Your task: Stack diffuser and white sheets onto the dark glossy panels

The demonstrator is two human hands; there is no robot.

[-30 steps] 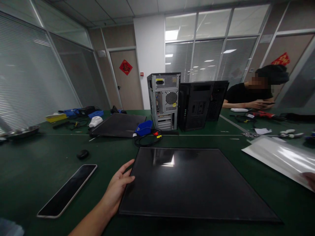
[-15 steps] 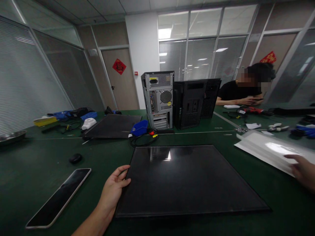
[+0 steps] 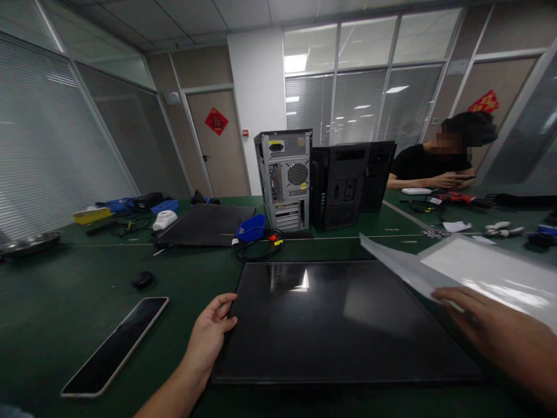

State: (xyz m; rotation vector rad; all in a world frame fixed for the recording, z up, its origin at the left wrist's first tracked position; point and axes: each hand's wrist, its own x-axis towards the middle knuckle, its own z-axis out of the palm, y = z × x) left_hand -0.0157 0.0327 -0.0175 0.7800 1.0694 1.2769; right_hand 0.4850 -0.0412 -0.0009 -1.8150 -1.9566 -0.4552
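Observation:
A flat black panel (image 3: 331,319) lies on the green table (image 3: 65,296) right in front of me. My left hand (image 3: 211,334) grips its left edge, fingers curled over the rim. My right hand (image 3: 496,331) is at the lower right, closed on a thin grey-white sheet (image 3: 400,267) lifted over the panel's right side. A second white sheet (image 3: 500,273) lies flat on the table just behind it.
A phone (image 3: 115,345) lies face up to the left, with a small black object (image 3: 142,279) beyond it. Two computer towers (image 3: 287,177) stand at the back, with a blue bin (image 3: 252,227), cables and another dark panel (image 3: 204,223). A person (image 3: 435,165) sits at the far right.
My right hand came in from the right edge, took hold of a thin sheet and lifted it over the black panel. My left hand stayed on the panel's edge.

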